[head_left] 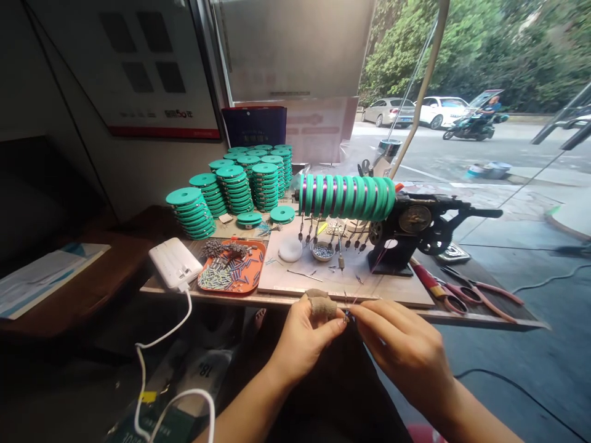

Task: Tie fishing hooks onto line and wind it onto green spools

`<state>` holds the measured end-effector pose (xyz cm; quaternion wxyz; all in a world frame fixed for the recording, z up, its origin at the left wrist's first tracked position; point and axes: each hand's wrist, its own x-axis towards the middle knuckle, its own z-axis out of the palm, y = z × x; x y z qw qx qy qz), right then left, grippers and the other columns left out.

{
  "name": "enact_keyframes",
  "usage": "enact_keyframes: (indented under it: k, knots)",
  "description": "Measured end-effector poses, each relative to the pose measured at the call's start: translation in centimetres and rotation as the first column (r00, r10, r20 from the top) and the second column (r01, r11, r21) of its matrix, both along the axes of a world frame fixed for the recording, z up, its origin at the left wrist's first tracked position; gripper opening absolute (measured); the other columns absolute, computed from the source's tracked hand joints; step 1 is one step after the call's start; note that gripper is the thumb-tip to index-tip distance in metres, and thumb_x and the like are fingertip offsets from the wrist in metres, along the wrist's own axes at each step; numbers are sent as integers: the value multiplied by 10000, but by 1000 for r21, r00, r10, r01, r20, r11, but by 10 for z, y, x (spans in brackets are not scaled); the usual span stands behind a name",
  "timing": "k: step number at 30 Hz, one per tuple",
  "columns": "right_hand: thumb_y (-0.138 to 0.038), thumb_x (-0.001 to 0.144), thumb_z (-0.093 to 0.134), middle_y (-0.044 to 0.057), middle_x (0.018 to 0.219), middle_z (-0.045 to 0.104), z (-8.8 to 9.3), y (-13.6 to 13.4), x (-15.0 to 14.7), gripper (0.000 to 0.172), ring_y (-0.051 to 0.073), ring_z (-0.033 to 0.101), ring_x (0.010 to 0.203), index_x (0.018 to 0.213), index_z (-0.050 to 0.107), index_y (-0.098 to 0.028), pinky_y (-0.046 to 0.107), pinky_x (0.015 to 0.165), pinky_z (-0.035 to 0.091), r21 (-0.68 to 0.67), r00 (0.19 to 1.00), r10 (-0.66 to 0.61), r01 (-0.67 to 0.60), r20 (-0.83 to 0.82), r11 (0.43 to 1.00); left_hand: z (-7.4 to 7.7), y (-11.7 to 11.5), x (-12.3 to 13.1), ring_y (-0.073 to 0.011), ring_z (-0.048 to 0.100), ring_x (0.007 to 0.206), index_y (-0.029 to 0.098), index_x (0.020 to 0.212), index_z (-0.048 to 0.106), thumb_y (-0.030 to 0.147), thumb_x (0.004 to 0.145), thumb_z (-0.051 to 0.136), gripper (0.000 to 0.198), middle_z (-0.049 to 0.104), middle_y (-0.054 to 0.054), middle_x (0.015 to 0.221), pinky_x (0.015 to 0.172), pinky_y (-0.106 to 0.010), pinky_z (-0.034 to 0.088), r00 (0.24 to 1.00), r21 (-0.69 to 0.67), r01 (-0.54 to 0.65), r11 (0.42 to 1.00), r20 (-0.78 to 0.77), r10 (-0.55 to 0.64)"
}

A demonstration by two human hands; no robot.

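My left hand (307, 329), with beige cloth covers on some fingers, is closed in a pinch at the table's front edge. Between its fingertips is a small dark metallic piece (347, 315), too small to name. My right hand (404, 344) meets it there, thumb and fingers pinched on a thin pinkish line (355, 298) that runs up toward the winding machine. Above the hands, a row of green spools (346, 197) wound with purple line sits on the shaft of a black hand-cranked winder (415, 218). Small weights (340, 263) hang from the spools.
An orange tray (262, 261) of small tube-like pieces stands left, beside a white power bank (173, 263) with a cable. Behind are stacked green spools (189, 212). A small bowl (322, 251) of beads and a white disc (290, 250) lie mid-board. Scissors (457, 295) and pliers (489, 295) lie right.
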<state>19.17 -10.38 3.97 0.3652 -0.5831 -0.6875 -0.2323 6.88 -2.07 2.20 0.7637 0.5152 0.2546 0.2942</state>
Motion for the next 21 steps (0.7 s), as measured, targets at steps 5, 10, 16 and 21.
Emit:
enact_keyframes:
  k: [5, 10, 16, 21]
  knots:
    - [-86, 818, 487, 50, 689, 674, -1, 1, 0, 176, 154, 615, 626, 770, 643, -152, 260, 621, 480, 21, 1000, -19, 18, 9, 1000, 1, 0, -1, -47, 381, 512, 130, 668, 595, 239, 632, 722, 172, 493, 43, 637, 513, -201, 311, 1000, 34, -1, 999, 2, 1]
    - [-85, 823, 491, 61, 699, 673, -2, 0, -1, 167, 161, 610, 645, 780, 643, -138, 269, 636, 476, 19, 1000, -7, 7, 17, 1000, -1, 0, -1, -63, 418, 559, 132, 673, 602, 224, 636, 718, 153, 501, 36, 650, 546, -203, 330, 1000, 43, 0, 999, 16, -1]
    - [-88, 832, 493, 77, 705, 669, -3, -1, -2, 164, 175, 603, 675, 781, 646, -118, 290, 652, 471, -7, 998, 7, -6, 54, 1000, 1, 1, -1, -74, 435, 577, 134, 663, 602, 214, 635, 716, 143, 509, 34, 645, 573, -209, 344, 1000, 51, 5, 999, 14, -5]
    - [-91, 845, 461, 89, 689, 660, 0, 4, -4, 207, 179, 600, 673, 758, 646, -120, 295, 643, 484, -16, 991, 121, -120, 53, 993, 4, 2, -1, -94, 452, 613, 126, 641, 596, 225, 636, 712, 153, 496, 25, 644, 589, -214, 353, 999, 110, -37, 993, 10, 36]
